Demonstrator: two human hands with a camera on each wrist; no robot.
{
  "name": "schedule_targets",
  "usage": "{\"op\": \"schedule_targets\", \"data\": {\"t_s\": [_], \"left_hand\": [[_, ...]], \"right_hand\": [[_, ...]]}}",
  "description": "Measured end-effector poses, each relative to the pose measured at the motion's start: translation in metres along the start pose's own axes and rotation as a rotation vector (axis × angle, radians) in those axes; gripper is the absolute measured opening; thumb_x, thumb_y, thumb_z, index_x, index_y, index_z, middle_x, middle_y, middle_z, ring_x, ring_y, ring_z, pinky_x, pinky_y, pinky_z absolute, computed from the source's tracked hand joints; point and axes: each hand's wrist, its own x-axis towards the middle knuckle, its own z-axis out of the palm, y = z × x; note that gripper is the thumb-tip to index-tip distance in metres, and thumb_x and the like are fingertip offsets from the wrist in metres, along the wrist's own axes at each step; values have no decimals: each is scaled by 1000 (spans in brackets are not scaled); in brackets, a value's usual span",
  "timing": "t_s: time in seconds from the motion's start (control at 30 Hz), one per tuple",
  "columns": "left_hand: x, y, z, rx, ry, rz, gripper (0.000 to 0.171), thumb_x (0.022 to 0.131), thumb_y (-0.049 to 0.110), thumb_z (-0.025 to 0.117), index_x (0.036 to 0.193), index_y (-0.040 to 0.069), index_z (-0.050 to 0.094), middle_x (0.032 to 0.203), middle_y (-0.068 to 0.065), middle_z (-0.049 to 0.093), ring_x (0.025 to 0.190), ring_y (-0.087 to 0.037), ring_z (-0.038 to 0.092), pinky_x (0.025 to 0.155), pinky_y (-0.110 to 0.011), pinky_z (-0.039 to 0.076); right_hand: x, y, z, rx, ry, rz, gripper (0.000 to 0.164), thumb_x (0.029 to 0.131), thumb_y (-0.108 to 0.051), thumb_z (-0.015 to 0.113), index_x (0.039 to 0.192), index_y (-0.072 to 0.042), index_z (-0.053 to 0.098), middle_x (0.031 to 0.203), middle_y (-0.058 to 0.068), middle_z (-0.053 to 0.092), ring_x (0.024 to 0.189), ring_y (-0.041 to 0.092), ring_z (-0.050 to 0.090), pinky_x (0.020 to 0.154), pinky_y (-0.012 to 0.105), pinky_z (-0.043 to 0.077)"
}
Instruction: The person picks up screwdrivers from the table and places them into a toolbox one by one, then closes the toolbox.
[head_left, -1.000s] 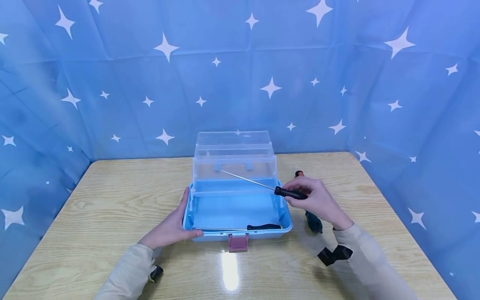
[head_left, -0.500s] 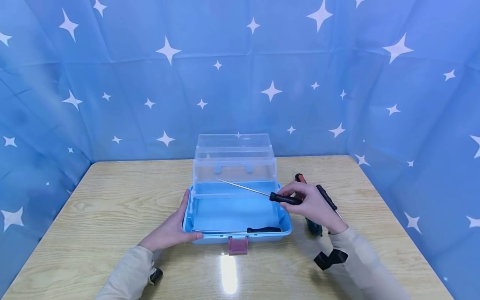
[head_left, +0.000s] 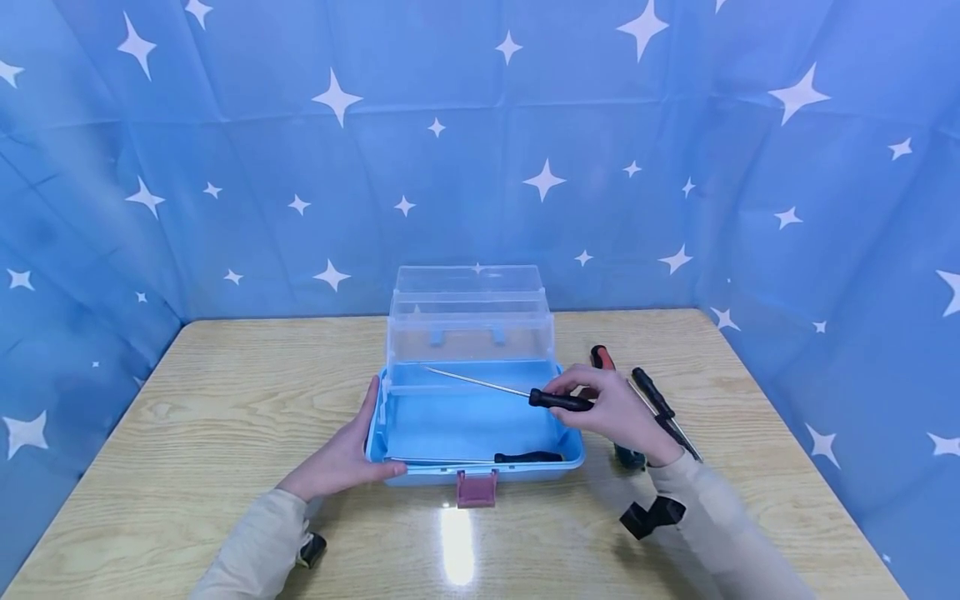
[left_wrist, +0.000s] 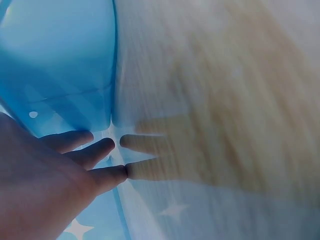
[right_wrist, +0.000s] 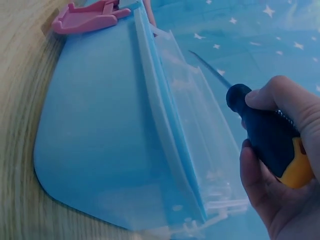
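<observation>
A light blue toolbox (head_left: 465,417) stands on the table with its clear lid (head_left: 468,342) raised at the back. My left hand (head_left: 337,462) rests against its front left corner, thumb on the front rim. In the left wrist view, the fingers (left_wrist: 102,180) stretch straight beside the blue wall. My right hand (head_left: 618,417) grips a screwdriver (head_left: 553,400) by its black handle, above the box's right side. Its metal shaft points left across the box opening. The right wrist view shows a yellow handle end (right_wrist: 296,170). Another black-handled screwdriver (head_left: 528,457) lies inside along the front wall.
Right of the box lie a red-and-black handle (head_left: 602,357), a black-handled screwdriver (head_left: 652,393) and a dark green handle (head_left: 630,457), partly hidden by the right hand. A pink latch (head_left: 476,490) hangs at the box front. A starry blue curtain (head_left: 465,167) stands behind the table.
My right hand has moved left and slightly down with the screwdriver, farther over the box. More of the tools on the right now show. The left hand keeps its place.
</observation>
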Motion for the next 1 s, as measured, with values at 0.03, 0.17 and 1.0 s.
{"op": "schedule_targets", "data": {"t_s": [0.03,0.17,1.0], "left_hand": [[0,0,0,0,1,0,125,76,33,83,154,25,-14,160,-17,7,140,-43,21,105,-59,29],[0,0,0,16,3,2,125,76,34,83,154,24,-14,160,-18,6,140,-42,20,105,-58,29],[2,-3,-1,16,5,30,126,76,32,83,153,24,-16,160,-17,1,141,-40,16,109,-57,22]], "right_hand": [[1,-2,1,-1,-4,4,20,82,2,73,100,-7,72,95,3,65,84,17,60,65,29,53],[3,-21,4,14,-21,-3,18,81,6,72,98,-2,71,92,8,65,81,19,60,64,29,53],[3,5,21,-15,-112,-74,21,83,-7,76,101,-18,72,93,-5,64,84,13,58,66,31,51]]}}
